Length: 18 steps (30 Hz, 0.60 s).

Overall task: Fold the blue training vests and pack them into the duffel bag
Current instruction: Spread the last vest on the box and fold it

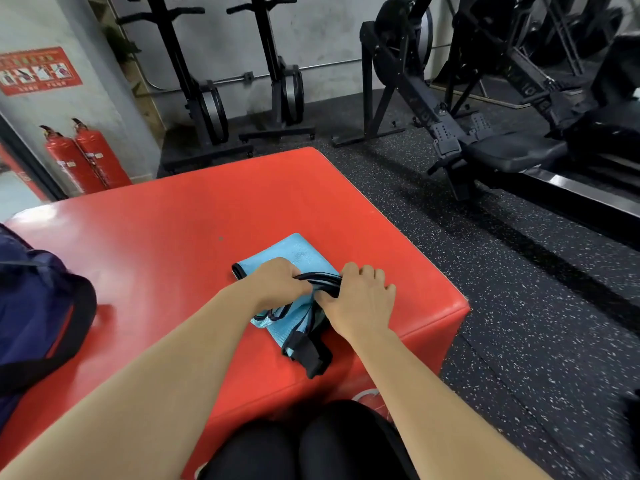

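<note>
While vest (287, 251) lies on red box (173, 220) | speckled floor (450, 271) | 2 extinguishers (95, 157) | rowers (207, 109)

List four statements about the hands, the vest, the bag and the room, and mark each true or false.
1. The left hand and the right hand both grip the blue vest at its black trim. True.
2. The vest is packed inside the duffel bag. False: it lies on the red padded box, and the bag sits apart at the left.
3. Two red fire extinguishers stand by the wall at the left. True.
4. The vest is spread out flat at full size. False: it is folded into a small bundle under the hands.
</note>
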Tool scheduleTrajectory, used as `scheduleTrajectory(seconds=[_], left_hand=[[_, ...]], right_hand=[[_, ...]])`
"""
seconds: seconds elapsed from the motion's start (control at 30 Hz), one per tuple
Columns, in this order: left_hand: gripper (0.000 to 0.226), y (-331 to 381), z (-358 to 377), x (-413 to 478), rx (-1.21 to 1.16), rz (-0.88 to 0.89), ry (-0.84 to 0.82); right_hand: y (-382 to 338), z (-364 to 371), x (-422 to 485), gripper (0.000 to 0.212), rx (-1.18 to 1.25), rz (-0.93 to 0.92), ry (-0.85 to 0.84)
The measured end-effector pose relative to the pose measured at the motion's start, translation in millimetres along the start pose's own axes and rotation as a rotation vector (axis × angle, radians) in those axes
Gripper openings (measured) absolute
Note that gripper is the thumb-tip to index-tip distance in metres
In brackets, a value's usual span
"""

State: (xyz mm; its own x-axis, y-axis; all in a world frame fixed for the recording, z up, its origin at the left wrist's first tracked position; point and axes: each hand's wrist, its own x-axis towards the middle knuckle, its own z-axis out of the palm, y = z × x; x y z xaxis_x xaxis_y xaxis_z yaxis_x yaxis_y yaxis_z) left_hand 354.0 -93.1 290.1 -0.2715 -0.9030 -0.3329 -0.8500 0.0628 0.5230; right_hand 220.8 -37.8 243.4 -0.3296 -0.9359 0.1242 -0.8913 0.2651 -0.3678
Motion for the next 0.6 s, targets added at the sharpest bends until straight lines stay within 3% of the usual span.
scheduleTrajectory(seconds=[0.17,0.37,0.6], left_hand=[[0.028,-5,1,2,0.073,0.028,0.016],[0.012,-3,19,-1,0.349,0.048,0.114],[0.038,4,30,-11,0.391,0.047,0.126]], right_hand=[[3,-5,11,0.033,0.013,0.064,-0.026],[23,-18,26,0.026,0.151,0.101,-0.280],[38,-18,30,0.014,0.285,0.036,-0.363]])
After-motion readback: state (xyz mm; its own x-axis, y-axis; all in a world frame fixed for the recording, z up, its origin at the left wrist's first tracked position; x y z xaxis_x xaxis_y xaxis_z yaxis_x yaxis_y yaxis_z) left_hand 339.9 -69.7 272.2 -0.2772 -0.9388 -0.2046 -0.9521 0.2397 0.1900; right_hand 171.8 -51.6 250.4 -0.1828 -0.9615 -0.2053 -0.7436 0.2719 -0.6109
